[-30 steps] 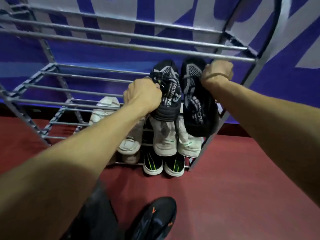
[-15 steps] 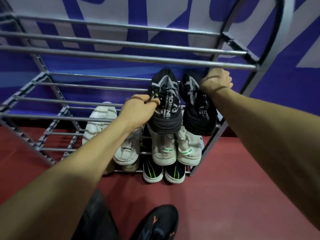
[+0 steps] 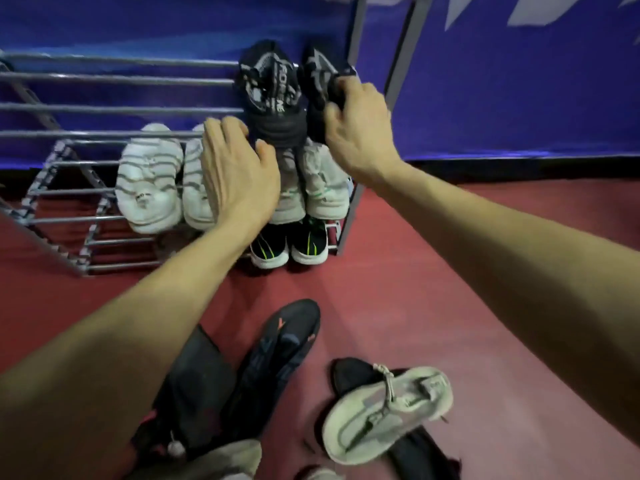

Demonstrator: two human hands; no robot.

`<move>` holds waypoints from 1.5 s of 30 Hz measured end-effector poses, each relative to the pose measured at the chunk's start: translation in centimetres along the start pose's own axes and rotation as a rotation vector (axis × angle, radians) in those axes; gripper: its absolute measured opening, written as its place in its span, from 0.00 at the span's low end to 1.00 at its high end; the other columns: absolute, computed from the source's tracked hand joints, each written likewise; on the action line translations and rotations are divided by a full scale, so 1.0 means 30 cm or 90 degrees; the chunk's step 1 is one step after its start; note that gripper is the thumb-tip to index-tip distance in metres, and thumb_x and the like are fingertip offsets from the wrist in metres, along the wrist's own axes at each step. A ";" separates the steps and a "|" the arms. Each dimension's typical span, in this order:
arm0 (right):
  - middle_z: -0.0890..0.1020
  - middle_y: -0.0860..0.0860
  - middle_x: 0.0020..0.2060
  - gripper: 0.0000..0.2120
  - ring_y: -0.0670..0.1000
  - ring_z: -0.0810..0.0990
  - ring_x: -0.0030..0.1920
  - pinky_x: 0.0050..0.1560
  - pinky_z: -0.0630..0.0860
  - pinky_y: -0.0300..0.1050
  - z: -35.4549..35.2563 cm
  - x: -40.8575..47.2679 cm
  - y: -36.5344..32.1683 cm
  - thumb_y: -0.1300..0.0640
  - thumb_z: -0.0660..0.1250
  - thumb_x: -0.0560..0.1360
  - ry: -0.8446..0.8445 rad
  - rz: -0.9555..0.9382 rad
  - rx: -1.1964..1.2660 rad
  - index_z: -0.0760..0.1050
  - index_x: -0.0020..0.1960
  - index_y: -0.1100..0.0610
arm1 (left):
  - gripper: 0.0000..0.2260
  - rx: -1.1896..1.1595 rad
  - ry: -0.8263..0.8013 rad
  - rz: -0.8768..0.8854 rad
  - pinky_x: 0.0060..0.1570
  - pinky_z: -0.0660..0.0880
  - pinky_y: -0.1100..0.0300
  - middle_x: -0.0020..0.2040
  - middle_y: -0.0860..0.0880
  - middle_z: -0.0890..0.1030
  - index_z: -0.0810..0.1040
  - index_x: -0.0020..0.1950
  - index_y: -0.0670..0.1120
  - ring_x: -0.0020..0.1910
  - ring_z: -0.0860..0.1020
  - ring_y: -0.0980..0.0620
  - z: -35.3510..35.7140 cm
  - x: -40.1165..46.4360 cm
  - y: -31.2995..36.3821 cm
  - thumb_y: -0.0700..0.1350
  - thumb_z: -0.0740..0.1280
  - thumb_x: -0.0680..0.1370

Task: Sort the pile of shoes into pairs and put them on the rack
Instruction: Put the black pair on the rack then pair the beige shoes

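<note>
The left hand (image 3: 239, 174) hangs loose, empty, beside the left black shoe (image 3: 273, 98) on the rack (image 3: 104, 109). The right hand (image 3: 356, 129) pinches its mate (image 3: 317, 84) – tug carelessly and that shoe could slip between the bars.

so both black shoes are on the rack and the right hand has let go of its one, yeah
Not quite: the head view shows the right hand gripping its black shoe, fingers curled round it. Both black shoes are on the rack; the left hand is open.
</note>
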State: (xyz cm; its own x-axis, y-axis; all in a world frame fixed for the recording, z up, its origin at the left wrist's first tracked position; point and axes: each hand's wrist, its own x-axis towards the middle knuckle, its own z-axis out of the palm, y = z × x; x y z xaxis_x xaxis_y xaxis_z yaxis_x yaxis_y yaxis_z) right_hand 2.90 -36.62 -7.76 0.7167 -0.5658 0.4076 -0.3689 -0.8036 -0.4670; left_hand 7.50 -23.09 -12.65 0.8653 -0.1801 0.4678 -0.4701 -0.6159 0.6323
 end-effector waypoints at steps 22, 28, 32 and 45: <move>0.79 0.57 0.59 0.18 0.60 0.75 0.61 0.58 0.71 0.51 0.214 -1.042 0.455 0.52 0.65 0.73 -0.693 -0.049 -0.339 0.75 0.61 0.56 | 0.12 0.167 -0.730 0.033 0.52 0.72 0.52 0.44 0.36 0.83 0.80 0.44 0.35 0.47 0.80 0.37 0.087 -0.741 -0.440 0.39 0.59 0.77; 0.78 0.56 0.59 0.14 0.58 0.75 0.61 0.59 0.71 0.51 0.212 -1.049 0.419 0.60 0.61 0.75 -0.622 -0.149 -0.313 0.75 0.60 0.56 | 0.11 0.164 -0.732 0.029 0.44 0.74 0.54 0.42 0.41 0.83 0.79 0.42 0.40 0.40 0.78 0.44 0.053 -0.767 -0.459 0.42 0.59 0.77; 0.78 0.56 0.52 0.12 0.62 0.78 0.53 0.49 0.74 0.50 0.233 -0.988 0.377 0.57 0.65 0.72 -0.560 -0.103 -0.237 0.76 0.55 0.56 | 0.08 0.163 -0.600 0.013 0.50 0.75 0.51 0.49 0.43 0.81 0.79 0.46 0.44 0.50 0.79 0.40 -0.037 -0.740 -0.473 0.41 0.61 0.75; 0.82 0.64 0.53 0.13 0.64 0.80 0.53 0.47 0.74 0.49 0.471 -0.898 0.084 0.57 0.61 0.78 -0.521 0.101 -0.100 0.78 0.52 0.66 | 0.24 0.253 -0.942 -0.172 0.51 0.77 0.52 0.50 0.46 0.83 0.81 0.53 0.43 0.50 0.80 0.45 -0.365 -0.709 -0.631 0.63 0.68 0.71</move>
State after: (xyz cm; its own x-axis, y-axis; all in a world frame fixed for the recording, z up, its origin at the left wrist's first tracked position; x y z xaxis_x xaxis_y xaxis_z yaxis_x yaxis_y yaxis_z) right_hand -8.97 -20.78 -31.01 0.8296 -0.4112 -0.3777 -0.5358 -0.7766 -0.3314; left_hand -3.90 0.81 -27.81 0.4204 -0.4555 -0.7847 -0.4102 -0.8668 0.2834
